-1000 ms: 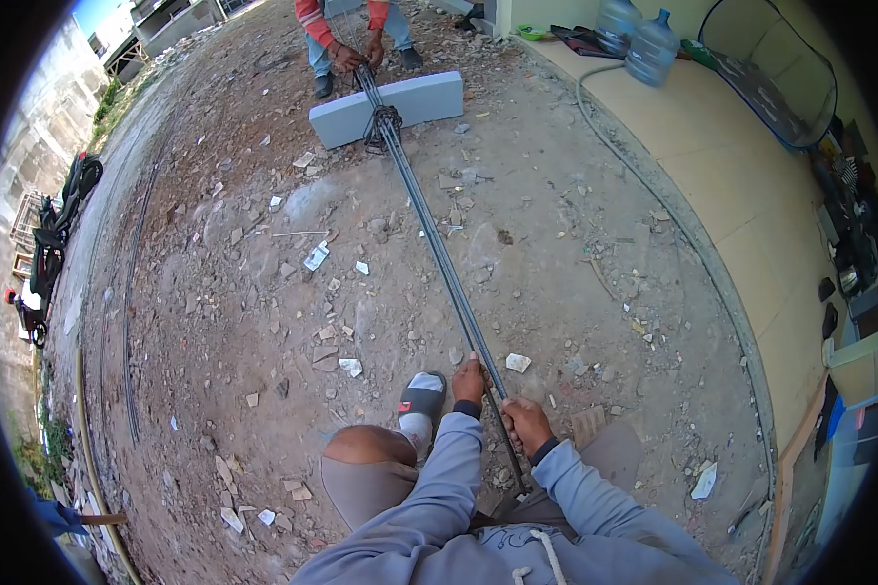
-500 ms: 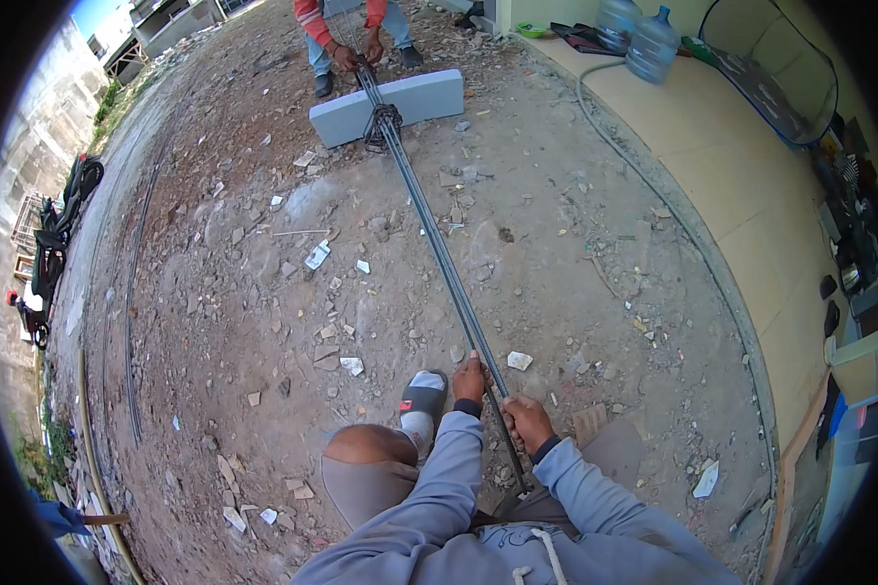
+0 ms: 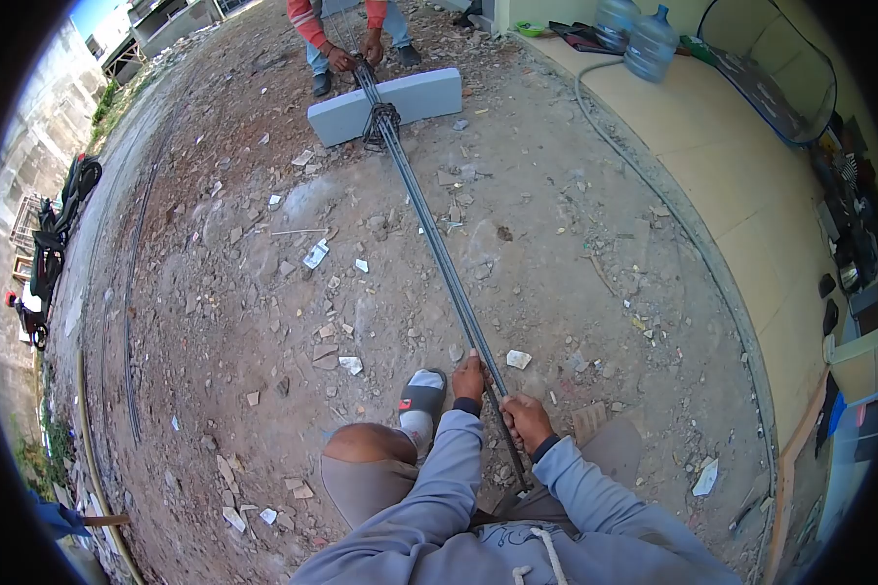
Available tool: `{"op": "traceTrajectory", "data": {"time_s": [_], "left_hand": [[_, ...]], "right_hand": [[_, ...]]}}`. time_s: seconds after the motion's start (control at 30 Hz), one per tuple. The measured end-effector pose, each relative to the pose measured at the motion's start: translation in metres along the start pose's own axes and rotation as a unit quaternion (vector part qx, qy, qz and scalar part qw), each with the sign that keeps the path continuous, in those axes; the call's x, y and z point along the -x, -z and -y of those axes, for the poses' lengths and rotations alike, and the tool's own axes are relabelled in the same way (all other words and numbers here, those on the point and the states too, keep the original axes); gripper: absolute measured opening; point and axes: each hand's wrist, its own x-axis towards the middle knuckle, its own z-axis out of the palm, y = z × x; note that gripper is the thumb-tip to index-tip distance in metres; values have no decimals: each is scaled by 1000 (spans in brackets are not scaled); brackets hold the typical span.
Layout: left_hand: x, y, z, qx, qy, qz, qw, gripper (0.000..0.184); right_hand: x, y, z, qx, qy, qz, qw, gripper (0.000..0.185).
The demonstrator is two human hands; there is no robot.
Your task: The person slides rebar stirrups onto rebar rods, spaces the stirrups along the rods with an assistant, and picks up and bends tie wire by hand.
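Note:
A long bundle of thin steel rebar rods runs from between my legs up to a co-worker at the top. My left hand is closed around the rods' near part. Just right of it and nearer to me, my right hand is closed on the same bundle; its palm side is hidden. Farther up, the rods lie across a pale grey block standing on edge. A dark cluster of bent metal pieces surrounds the rods beside the block. Past the block, the co-worker's hands touch the far end.
Stony ground with broken tile bits surrounds me. A hose follows the edge of the tiled ledge on the right, where large water bottles stand. Parked motorbikes and long rods are at left.
Both of my hands keep their places on the rods. The whole view has shifted very slightly; the co-worker's hands stay at the far end.

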Motion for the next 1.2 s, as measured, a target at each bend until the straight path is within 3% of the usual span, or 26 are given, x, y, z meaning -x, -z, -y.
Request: {"op": "traceTrajectory", "data": {"time_s": [0.57,0.73,0.8,0.93,1.03,1.07,1.17,1.2], "left_hand": [[-3,1,2,-22,-9,-12,1000,38],[20,-3,-13,-69,-59,-32,995,40],[19,-10,-15,-87,-106,-46,989,40],[11,-10,-16,-68,-62,-41,995,39],[-9,4,8,-66,-38,-12,997,39],[-9,8,8,-165,-114,-17,980,39],[-4,8,-3,-105,9,1,994,37],[6,4,-12,37,36,53,997,36]], "right_hand": [[-2,-5,8,-16,-29,-5,999,24],[35,-17,32,-29,0,21,999,30],[11,-7,18,12,20,11,1000,33],[-3,-7,19,56,-49,30,997,34],[-4,-19,34,-17,-15,91,996,33],[-13,-21,41,-7,-14,94,995,31],[-61,-22,38,-11,-31,79,996,30],[-72,-22,38,11,-21,65,998,29]]}}
